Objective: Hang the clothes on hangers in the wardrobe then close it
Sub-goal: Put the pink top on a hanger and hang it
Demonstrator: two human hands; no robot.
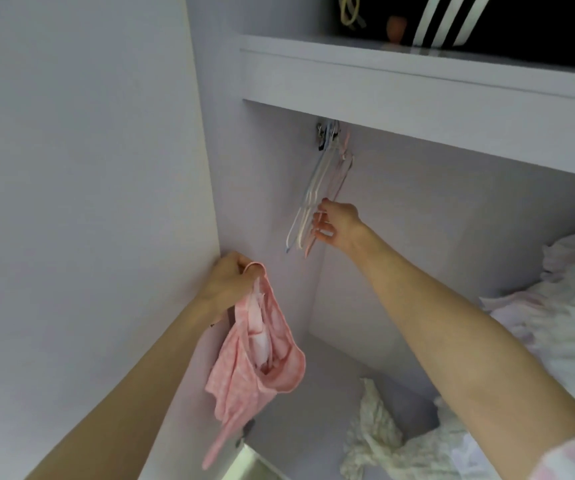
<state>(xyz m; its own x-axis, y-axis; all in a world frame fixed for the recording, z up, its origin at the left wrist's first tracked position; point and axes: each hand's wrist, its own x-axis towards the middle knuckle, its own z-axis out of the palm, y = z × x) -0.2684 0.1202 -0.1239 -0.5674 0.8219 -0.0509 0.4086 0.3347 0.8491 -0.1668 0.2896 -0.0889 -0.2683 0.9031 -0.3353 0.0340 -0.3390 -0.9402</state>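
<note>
The left hand (230, 282) gripped a pink patterned cotton garment (254, 351), unhung; the right hand (336, 225) pinched pale plastic hangers (313, 199) (more clothes (376, 434) waited on the wardrobe floor).

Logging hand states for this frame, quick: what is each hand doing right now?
Left hand: closed, gripping the pink garment.
Right hand: fingers curled around the lower end of the hangers on the rail.
</note>
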